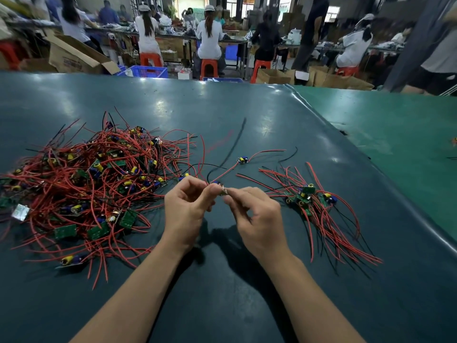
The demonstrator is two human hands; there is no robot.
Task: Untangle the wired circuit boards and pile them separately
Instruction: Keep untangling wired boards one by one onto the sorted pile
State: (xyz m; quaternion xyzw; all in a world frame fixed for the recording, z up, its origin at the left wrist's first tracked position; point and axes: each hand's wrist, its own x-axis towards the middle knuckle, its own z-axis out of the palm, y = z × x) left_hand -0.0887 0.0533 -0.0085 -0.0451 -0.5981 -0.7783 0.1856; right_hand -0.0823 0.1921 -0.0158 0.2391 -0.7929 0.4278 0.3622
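Held piece: a small circuit board with blue parts and trailing red and black wires (220, 188), raised between both hands; its wires run up and away.
Left hand (186, 209): fingers curled, fingertips pinching the board's left end.
Right hand (257, 214): thumb and forefinger pinching its right end.
Tangle: big heap of red-wired green boards (81, 179), left of the left hand.
Sorted pile: small aligned bundle of boards (309, 201), just right of the right hand, wires trailing toward the person.
Nearer hand: the right, likely to carry it there.
Loose board (242, 159): beyond the hands.

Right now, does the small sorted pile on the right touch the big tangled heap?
Apart. The head view shows bare table between the sorted pile and the tangled heap.
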